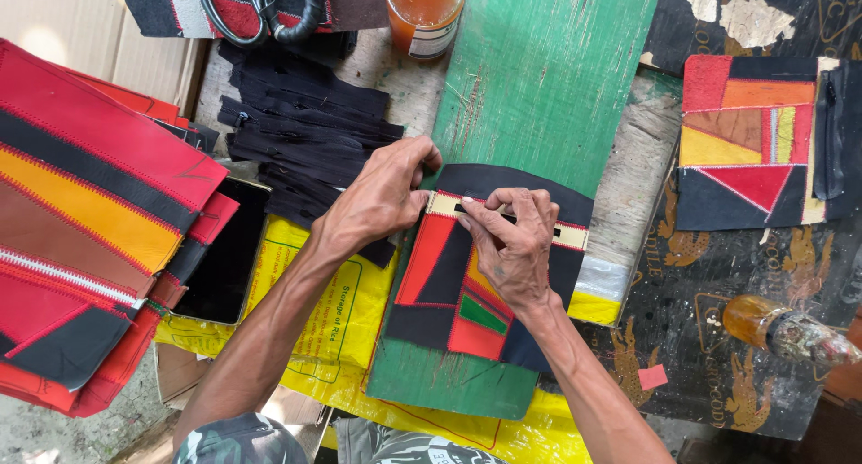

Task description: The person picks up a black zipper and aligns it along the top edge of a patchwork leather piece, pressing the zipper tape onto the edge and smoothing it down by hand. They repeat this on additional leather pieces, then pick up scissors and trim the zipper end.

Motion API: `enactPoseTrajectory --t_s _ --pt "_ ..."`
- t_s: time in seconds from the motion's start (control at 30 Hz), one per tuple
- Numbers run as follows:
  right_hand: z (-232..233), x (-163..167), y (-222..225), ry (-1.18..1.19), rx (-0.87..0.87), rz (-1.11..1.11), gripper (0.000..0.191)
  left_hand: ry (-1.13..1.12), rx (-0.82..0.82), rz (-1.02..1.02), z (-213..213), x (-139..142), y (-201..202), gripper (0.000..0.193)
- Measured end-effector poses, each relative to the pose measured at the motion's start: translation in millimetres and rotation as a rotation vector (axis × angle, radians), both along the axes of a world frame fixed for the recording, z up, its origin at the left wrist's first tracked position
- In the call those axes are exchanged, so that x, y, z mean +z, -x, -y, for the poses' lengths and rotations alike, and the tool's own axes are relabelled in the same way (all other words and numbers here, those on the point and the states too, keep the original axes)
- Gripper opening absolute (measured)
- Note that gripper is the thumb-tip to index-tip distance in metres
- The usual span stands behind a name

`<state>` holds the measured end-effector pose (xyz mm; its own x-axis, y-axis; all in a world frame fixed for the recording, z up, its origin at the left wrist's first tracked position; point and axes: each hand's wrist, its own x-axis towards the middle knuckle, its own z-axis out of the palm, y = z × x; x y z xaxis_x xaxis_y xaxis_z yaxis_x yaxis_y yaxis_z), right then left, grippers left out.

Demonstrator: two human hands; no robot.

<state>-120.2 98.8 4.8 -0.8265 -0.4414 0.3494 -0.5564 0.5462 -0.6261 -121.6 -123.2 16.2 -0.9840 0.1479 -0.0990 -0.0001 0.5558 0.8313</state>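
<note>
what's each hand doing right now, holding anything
Left hand: closed, pinching the end of the black zipper at the patchwork piece.
Right hand: fingers pressing the zipper flat, gripping nothing.

Bare forearms, no sleeves; camouflage-patterned garment [242, 439] at lower edge.

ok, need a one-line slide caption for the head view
Left hand and right hand press a black zipper onto a patchwork panel on a green board.
</note>
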Motion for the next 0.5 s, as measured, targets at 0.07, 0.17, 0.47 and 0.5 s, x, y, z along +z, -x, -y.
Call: enactPoseTrajectory --t_s 0.07,0.17,0.47,0.5 --pt "0.1 0.7 0.2 0.000 0.001 0.000 0.025 0.011 -0.001 0.006 -0.3 -0.3 0.2 0.034" --pt "1.0 2.0 0.1 -0.025 -0.007 0.018 0.023 0.038 -0.006 -0.044 0.3 4.2 -0.4 0.032" --pt "-2.4 -4.2 -1.2 -0.026 -0.012 -0.032 0.021 0.123 0.093 -0.480 -31.2 14.7 -37.8 0.034" --pt "-3.8 -5.8 -2.1 -0.024 -0.006 -0.028 0.021 0.128 0.089 -0.499 -34.2 11.2 -39.2 0.032"
